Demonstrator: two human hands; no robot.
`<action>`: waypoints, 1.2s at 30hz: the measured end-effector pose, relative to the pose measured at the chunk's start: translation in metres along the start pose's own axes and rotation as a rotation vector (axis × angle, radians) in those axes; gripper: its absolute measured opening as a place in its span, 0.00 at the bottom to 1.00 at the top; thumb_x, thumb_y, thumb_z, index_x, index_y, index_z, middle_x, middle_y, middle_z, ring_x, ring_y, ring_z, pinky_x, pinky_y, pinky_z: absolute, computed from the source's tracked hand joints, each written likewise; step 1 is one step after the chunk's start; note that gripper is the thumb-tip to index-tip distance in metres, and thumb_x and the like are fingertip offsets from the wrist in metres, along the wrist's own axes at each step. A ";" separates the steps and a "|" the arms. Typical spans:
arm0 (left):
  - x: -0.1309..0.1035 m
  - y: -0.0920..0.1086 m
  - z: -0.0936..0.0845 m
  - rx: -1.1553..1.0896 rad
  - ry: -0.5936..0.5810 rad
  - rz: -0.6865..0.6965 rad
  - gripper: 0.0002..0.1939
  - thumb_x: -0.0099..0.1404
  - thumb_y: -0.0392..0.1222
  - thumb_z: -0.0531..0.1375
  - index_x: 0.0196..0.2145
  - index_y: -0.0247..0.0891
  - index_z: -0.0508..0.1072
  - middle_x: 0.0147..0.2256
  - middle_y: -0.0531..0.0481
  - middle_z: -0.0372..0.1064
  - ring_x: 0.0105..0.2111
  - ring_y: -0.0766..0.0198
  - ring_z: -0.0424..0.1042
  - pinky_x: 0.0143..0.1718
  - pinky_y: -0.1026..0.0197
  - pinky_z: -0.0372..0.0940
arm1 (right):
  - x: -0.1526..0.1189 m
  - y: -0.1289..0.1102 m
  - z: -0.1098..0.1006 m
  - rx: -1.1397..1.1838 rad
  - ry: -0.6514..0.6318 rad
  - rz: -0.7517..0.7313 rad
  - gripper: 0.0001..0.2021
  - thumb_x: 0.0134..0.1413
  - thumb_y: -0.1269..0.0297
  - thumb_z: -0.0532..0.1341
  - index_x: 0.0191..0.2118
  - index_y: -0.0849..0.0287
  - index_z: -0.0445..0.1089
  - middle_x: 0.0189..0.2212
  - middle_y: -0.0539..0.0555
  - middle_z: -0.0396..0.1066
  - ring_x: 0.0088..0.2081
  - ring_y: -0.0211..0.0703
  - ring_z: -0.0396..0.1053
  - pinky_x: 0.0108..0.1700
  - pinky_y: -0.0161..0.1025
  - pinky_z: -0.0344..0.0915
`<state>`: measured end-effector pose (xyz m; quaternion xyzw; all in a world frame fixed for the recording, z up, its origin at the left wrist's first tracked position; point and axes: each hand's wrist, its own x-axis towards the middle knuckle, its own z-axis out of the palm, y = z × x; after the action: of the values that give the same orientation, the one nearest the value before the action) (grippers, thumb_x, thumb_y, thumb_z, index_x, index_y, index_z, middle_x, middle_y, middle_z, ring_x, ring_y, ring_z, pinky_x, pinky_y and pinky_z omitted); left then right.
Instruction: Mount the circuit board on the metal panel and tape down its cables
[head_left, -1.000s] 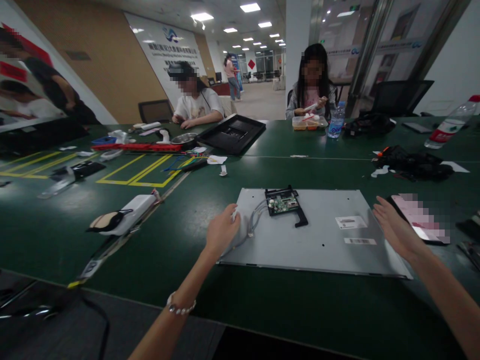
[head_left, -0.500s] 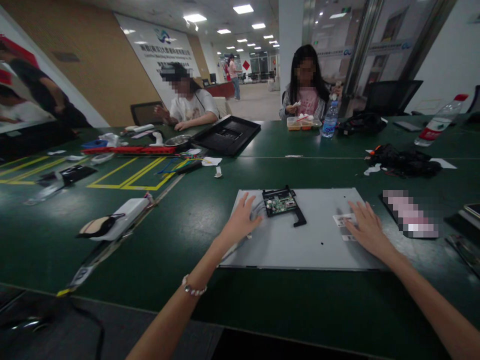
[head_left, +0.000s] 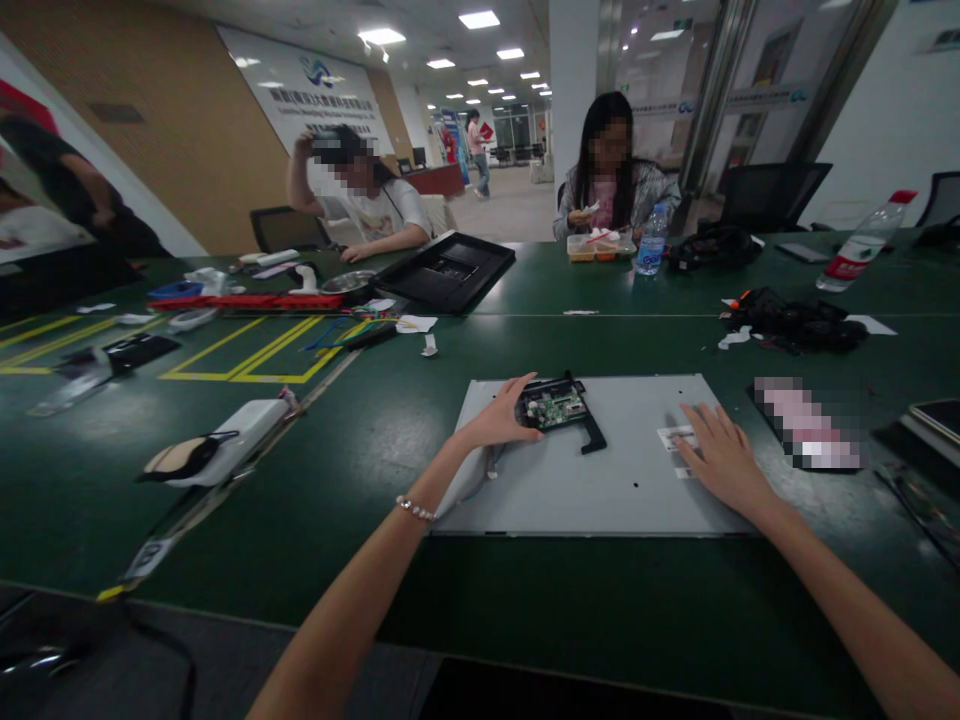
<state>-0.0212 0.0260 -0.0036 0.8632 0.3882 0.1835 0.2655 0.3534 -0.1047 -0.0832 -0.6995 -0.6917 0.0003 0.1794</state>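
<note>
1. The left hand (head_left: 501,418) lies open, fingers spread, touching the circuit board (head_left: 555,405) at its left edge, gripping nothing.
2. The right hand (head_left: 718,460) rests flat and open on the grey panel (head_left: 600,490), right of the board, over white labels (head_left: 675,437).
3. The panel lies flat on the green table (head_left: 375,440); it looks stiff, thin and likely fragile, best lifted by opposite edges.
4. Thin cables (head_left: 480,482) trail left of the board.

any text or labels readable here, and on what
Nothing can be read.
Wall sign: logo and characters, too blurred.
White stickers on the grey panel by the right hand: too small.
Bottle red label: illegible.
Circuit board at the left hand: no legible markings.
</note>
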 end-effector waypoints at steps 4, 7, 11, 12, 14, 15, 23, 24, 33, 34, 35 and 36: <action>-0.002 0.010 0.005 -0.043 0.013 0.026 0.55 0.46 0.51 0.68 0.66 0.40 0.46 0.63 0.38 0.49 0.62 0.45 0.50 0.62 0.44 0.47 | -0.001 -0.002 -0.002 0.000 0.014 -0.001 0.31 0.62 0.49 0.44 0.67 0.56 0.48 0.65 0.62 0.51 0.66 0.64 0.42 0.60 0.65 0.48; -0.003 0.019 0.011 -0.081 -0.012 0.057 0.54 0.47 0.50 0.67 0.66 0.41 0.46 0.63 0.38 0.47 0.63 0.44 0.50 0.62 0.42 0.46 | -0.002 -0.005 -0.006 0.000 0.013 -0.005 0.30 0.63 0.49 0.43 0.67 0.57 0.49 0.65 0.62 0.51 0.67 0.63 0.42 0.60 0.64 0.48; -0.005 0.036 0.020 -0.107 -0.071 0.107 0.53 0.49 0.51 0.67 0.66 0.40 0.46 0.64 0.37 0.46 0.63 0.45 0.50 0.63 0.43 0.47 | -0.001 -0.004 -0.006 0.013 0.012 0.005 0.30 0.62 0.49 0.44 0.67 0.55 0.48 0.65 0.61 0.51 0.66 0.62 0.42 0.61 0.64 0.47; -0.006 0.040 0.022 -0.110 -0.090 0.120 0.53 0.49 0.51 0.67 0.66 0.39 0.46 0.64 0.37 0.46 0.63 0.46 0.49 0.63 0.44 0.47 | -0.001 -0.003 -0.005 0.012 0.010 0.006 0.31 0.62 0.49 0.44 0.67 0.55 0.48 0.65 0.61 0.51 0.66 0.63 0.42 0.61 0.64 0.47; -0.007 0.046 0.025 -0.114 -0.117 0.138 0.53 0.50 0.51 0.67 0.66 0.38 0.46 0.64 0.38 0.45 0.63 0.46 0.49 0.64 0.45 0.47 | -0.001 -0.003 -0.004 0.011 0.003 0.006 0.31 0.62 0.49 0.44 0.67 0.56 0.48 0.65 0.61 0.51 0.67 0.63 0.42 0.61 0.64 0.47; -0.008 0.048 0.027 -0.117 -0.126 0.143 0.53 0.50 0.51 0.67 0.66 0.38 0.46 0.64 0.38 0.44 0.63 0.46 0.48 0.64 0.45 0.47 | -0.001 -0.003 -0.004 0.015 0.003 0.006 0.31 0.62 0.49 0.44 0.67 0.56 0.48 0.65 0.61 0.51 0.67 0.63 0.42 0.61 0.64 0.47; -0.012 0.046 0.034 -0.111 -0.151 0.099 0.52 0.52 0.52 0.65 0.68 0.40 0.43 0.67 0.39 0.35 0.66 0.43 0.42 0.64 0.42 0.44 | 0.002 -0.009 -0.013 0.097 -0.017 -0.040 0.30 0.63 0.52 0.46 0.66 0.59 0.49 0.64 0.61 0.53 0.66 0.59 0.44 0.63 0.60 0.48; -0.012 0.045 0.034 -0.107 -0.157 0.097 0.53 0.52 0.52 0.65 0.68 0.40 0.42 0.68 0.40 0.34 0.66 0.43 0.41 0.64 0.42 0.44 | 0.003 -0.011 -0.014 0.125 -0.025 -0.057 0.30 0.63 0.53 0.46 0.67 0.59 0.49 0.65 0.61 0.53 0.66 0.59 0.44 0.63 0.59 0.48; -0.011 0.044 0.032 -0.075 -0.219 0.113 0.55 0.52 0.55 0.65 0.68 0.42 0.40 0.68 0.42 0.31 0.66 0.43 0.39 0.65 0.42 0.43 | 0.002 -0.018 -0.012 0.199 -0.025 -0.225 0.28 0.63 0.54 0.48 0.66 0.56 0.48 0.65 0.59 0.53 0.66 0.54 0.47 0.64 0.57 0.50; -0.011 0.044 0.031 -0.069 -0.225 0.110 0.55 0.53 0.56 0.65 0.68 0.42 0.40 0.68 0.42 0.30 0.66 0.43 0.39 0.65 0.43 0.43 | 0.002 -0.017 -0.011 0.189 -0.024 -0.235 0.28 0.63 0.54 0.48 0.66 0.56 0.48 0.65 0.60 0.53 0.66 0.55 0.47 0.63 0.58 0.50; -0.012 0.045 0.031 -0.064 -0.231 0.109 0.54 0.53 0.56 0.65 0.68 0.42 0.40 0.69 0.43 0.29 0.66 0.44 0.39 0.65 0.44 0.43 | 0.001 -0.016 -0.010 0.181 -0.026 -0.240 0.28 0.63 0.54 0.48 0.67 0.55 0.48 0.65 0.60 0.53 0.66 0.56 0.48 0.63 0.59 0.51; -0.012 0.045 0.031 -0.061 -0.235 0.106 0.54 0.53 0.56 0.65 0.68 0.42 0.39 0.69 0.44 0.28 0.66 0.44 0.38 0.65 0.44 0.44 | 0.001 -0.016 -0.009 0.176 -0.032 -0.241 0.28 0.63 0.54 0.48 0.67 0.54 0.47 0.65 0.59 0.53 0.65 0.57 0.49 0.62 0.60 0.51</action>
<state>0.0132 -0.0183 -0.0026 0.8896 0.3024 0.1066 0.3253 0.3406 -0.1064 -0.0706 -0.5930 -0.7708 0.0506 0.2274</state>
